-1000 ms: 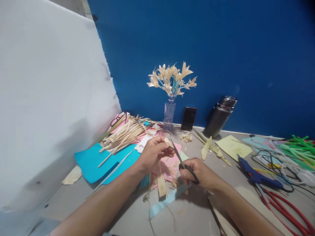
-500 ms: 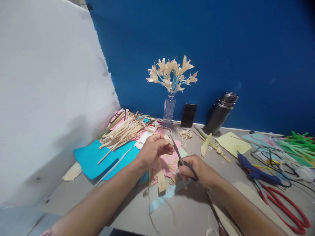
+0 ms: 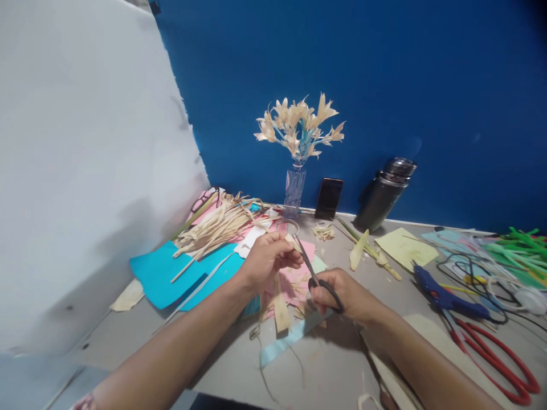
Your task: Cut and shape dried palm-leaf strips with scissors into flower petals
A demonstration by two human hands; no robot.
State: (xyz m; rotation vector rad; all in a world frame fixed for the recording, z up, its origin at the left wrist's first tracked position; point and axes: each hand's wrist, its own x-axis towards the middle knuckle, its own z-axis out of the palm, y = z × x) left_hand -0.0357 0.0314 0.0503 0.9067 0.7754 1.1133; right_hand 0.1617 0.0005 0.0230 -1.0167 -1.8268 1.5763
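My left hand (image 3: 270,256) is closed in a pinch on a small pale piece of dried husk (image 3: 293,242). My right hand (image 3: 344,293) has its fingers in the black handles of a pair of scissors (image 3: 305,255). The blades point up and away, passing right beside the husk piece and my left fingertips; whether they touch the husk I cannot tell. Below the hands, a longer husk strip (image 3: 281,316) shows over pink paper (image 3: 294,273) scattered with offcuts. A light blue strip (image 3: 284,344) lies nearer to me.
Dried husk strips (image 3: 217,225) lie on blue sheets (image 3: 158,267) at left. Husk flowers (image 3: 299,122) stand in a clear bottle (image 3: 294,191) by a phone (image 3: 329,198) and a dark flask (image 3: 382,196). At right are a blue glue gun (image 3: 448,296) and red-handled scissors (image 3: 499,353).
The view has shifted very slightly. Both hands, the scissors and the husk piece keep practically the same position.
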